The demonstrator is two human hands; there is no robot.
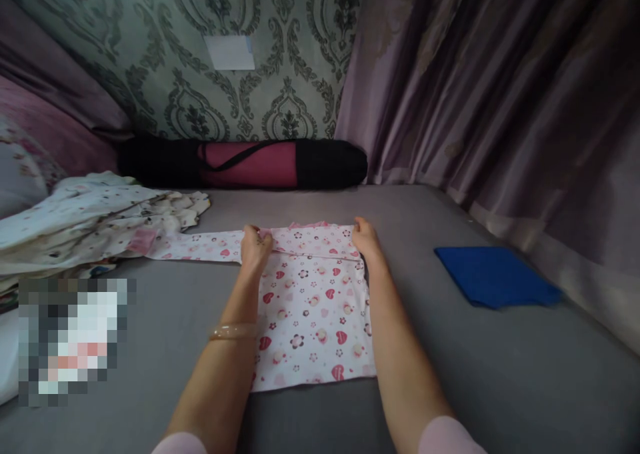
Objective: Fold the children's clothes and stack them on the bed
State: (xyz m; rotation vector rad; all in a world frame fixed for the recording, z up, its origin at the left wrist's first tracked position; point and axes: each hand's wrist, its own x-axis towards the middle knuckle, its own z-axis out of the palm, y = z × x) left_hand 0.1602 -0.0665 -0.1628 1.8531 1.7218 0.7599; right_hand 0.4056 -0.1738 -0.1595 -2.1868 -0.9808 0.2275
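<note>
A white shirt (313,321) printed with red hearts and flowers lies flat in front of me. One sleeve (200,246) stretches out to the left and ends in a pink cuff (142,241). The other sleeve (320,242) is folded across the top of the shirt, towards the left. My left hand (256,247) has its fingers closed at the shirt's upper left, by the folded sleeve's pink cuff. At the upper right corner, my right hand (367,239) pinches the folded shoulder edge. My right forearm covers part of the shirt's right side.
A folded blue cloth (495,275) rests to the right on the grey surface (175,314). Rumpled patterned fabric (95,207) is heaped at left, above a blurred-out item (75,341). A long black and red bag (250,164) lies along the wall, beside purple curtains (475,87).
</note>
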